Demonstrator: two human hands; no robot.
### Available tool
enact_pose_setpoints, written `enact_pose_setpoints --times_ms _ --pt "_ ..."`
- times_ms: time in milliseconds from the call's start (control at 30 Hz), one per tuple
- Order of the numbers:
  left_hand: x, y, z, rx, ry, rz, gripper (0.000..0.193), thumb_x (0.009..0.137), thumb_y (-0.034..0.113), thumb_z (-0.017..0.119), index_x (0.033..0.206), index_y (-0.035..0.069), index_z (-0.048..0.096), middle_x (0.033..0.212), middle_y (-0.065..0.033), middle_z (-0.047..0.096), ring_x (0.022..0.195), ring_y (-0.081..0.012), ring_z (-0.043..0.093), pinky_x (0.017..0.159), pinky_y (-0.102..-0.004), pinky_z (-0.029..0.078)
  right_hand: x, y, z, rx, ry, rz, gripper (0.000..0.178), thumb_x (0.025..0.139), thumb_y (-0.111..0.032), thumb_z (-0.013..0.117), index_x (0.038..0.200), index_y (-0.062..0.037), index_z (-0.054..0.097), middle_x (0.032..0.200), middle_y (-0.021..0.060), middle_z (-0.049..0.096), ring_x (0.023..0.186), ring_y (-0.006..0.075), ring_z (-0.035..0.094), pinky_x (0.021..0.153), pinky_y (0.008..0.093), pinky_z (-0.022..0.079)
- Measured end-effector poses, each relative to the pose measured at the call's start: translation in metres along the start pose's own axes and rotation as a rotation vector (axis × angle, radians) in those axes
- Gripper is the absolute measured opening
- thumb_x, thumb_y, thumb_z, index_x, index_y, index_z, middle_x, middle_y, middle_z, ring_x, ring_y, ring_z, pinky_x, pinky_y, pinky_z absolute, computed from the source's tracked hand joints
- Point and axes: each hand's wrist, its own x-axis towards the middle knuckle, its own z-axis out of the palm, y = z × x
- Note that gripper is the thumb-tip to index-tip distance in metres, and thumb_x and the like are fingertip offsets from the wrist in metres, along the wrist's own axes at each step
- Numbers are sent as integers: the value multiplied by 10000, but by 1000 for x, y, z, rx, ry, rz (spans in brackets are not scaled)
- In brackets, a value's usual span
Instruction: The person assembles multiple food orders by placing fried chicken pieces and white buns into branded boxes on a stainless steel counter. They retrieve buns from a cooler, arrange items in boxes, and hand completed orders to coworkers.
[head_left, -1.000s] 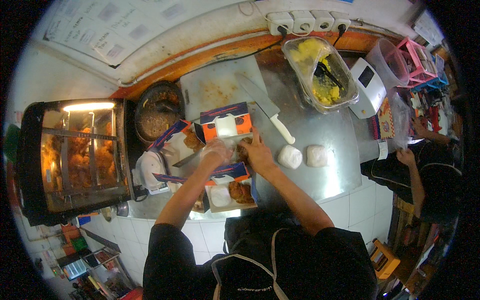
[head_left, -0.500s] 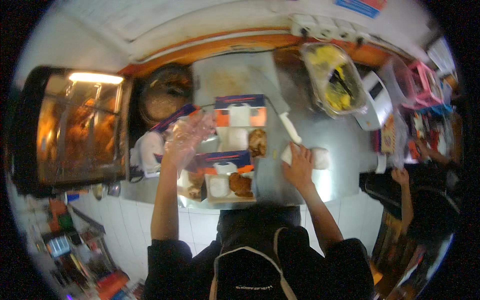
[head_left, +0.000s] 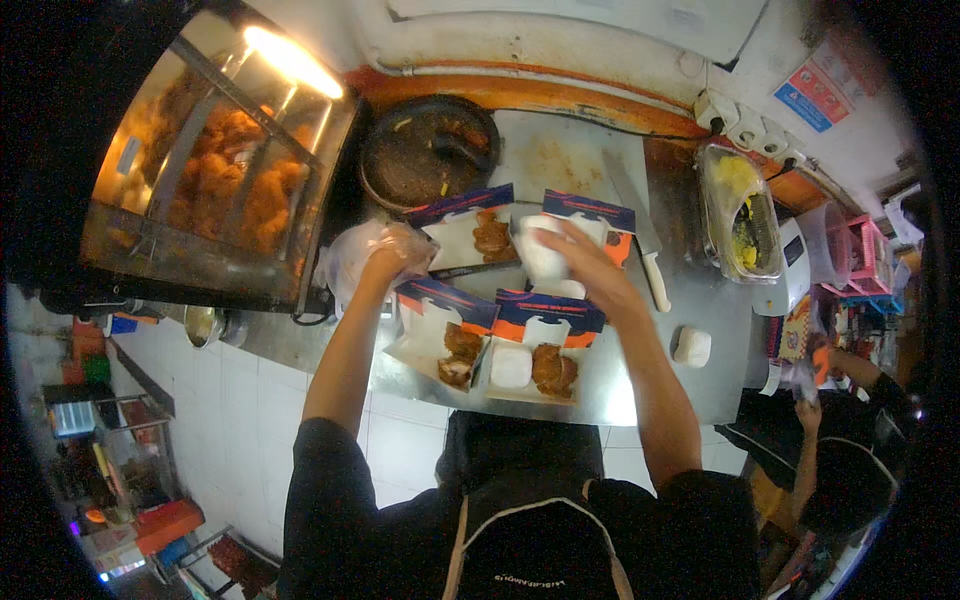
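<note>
"At the left end, what showed?"
"A lit cabinet (head_left: 235, 165), then the left hand (head_left: 395, 248) by some pale plastic (head_left: 352, 262). I couldn't tell whether its fingers were wide or narrow."
"And rightward?"
"The back left box (head_left: 455, 246) with chicken (head_left: 491, 236), then the white packet (head_left: 541, 252), at the left edge of the back right box (head_left: 590, 207)."
"Which hand was nearer?"
"The right hand (head_left: 592, 268); its fingers held the packet, which lay left of them, its longer way seeming to run front to back."
"Beyond that?"
"A knife (head_left: 647, 245), then a second packet (head_left: 692, 346), lying alone on the counter (head_left: 715, 300)."
</note>
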Motion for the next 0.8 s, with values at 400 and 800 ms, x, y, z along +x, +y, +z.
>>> enact_pose_setpoints --times_ms 400,800 --pt "38 -6 13 -276 89 -126 430 685 228 758 1088 83 725 1178 -161 686 1086 -313 671 875 -439 554 143 25 155 -753 246 193 890 705 -552 734 1306 75 541 1285 273 587 1165 383 605 984 459 489" --pt "63 -18 48 -421 108 -65 406 698 172 709 1088 62 724 1169 -151 691 1107 -316 659 895 -436 551 170 45 163 -846 105 220 704 800 -450 667 1285 42 537 1236 238 626 1081 424 636 862 480 547"
